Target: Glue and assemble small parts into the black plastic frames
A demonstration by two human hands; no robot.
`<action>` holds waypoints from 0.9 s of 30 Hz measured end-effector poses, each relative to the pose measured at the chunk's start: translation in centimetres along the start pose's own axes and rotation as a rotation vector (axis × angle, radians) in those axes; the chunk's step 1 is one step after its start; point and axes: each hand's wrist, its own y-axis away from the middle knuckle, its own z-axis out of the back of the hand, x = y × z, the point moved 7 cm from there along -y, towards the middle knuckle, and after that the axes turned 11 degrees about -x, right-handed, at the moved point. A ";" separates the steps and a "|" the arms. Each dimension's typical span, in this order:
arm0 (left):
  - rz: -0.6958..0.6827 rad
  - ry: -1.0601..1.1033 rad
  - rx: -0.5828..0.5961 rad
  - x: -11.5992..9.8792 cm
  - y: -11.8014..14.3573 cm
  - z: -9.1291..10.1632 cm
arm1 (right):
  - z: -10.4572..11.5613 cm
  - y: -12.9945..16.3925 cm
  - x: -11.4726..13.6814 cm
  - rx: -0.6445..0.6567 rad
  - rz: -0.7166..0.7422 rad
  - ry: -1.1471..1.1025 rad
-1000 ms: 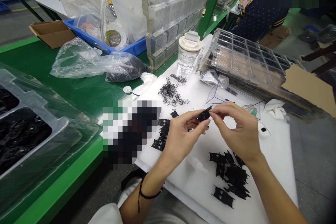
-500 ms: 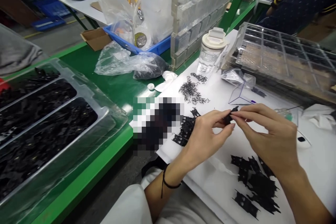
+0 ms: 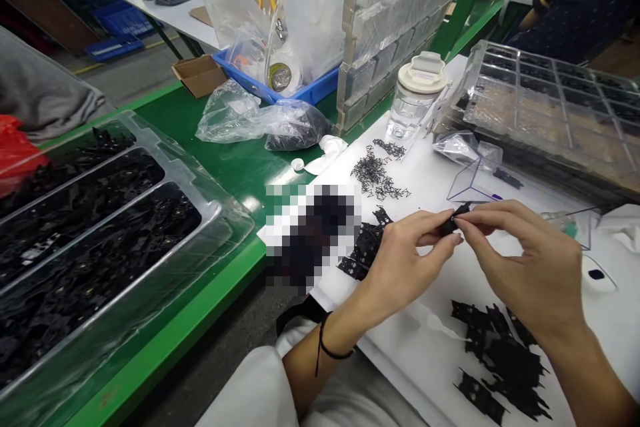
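My left hand [image 3: 407,260] and my right hand [image 3: 530,260] meet above a white foam mat [image 3: 435,280], both pinching one small black plastic part [image 3: 453,221] between the fingertips. A pile of the same flat black parts [image 3: 500,353] lies on the mat under my right wrist. Another stack of black parts [image 3: 367,247] sits just left of my left hand. Beyond the hands lies a scatter of tiny black wire clips [image 3: 377,177].
A clear tray of black parts [image 3: 75,240] fills the green bench at left. A lidded clear jar [image 3: 417,97], a gridded clear tray [image 3: 550,107], plastic bags [image 3: 260,120] and a blue bin [image 3: 280,90] stand behind. Another person's dark sleeve [image 3: 575,0] is at the top right.
The view has swung left, bringing the big tray of black parts into sight. Both hands stay together on the small black part, turning it slightly.
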 end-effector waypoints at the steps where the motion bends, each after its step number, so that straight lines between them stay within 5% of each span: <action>1: 0.006 0.013 -0.008 0.1 0.0 0.0 | 0.0 -0.1 0.1 -0.007 -0.002 0.001; 8: 0.031 0.004 -0.102 0.2 -0.1 0.5 | 0.2 0.2 0.4 -0.019 -0.016 -0.014; 17: 0.037 -0.027 -0.142 0.3 0.0 0.7 | 0.5 0.5 -0.3 -0.080 -0.233 -0.319; 27: 0.045 -0.010 -0.135 0.2 0.0 0.8 | 0.1 0.5 -0.6 -0.030 -0.209 -0.318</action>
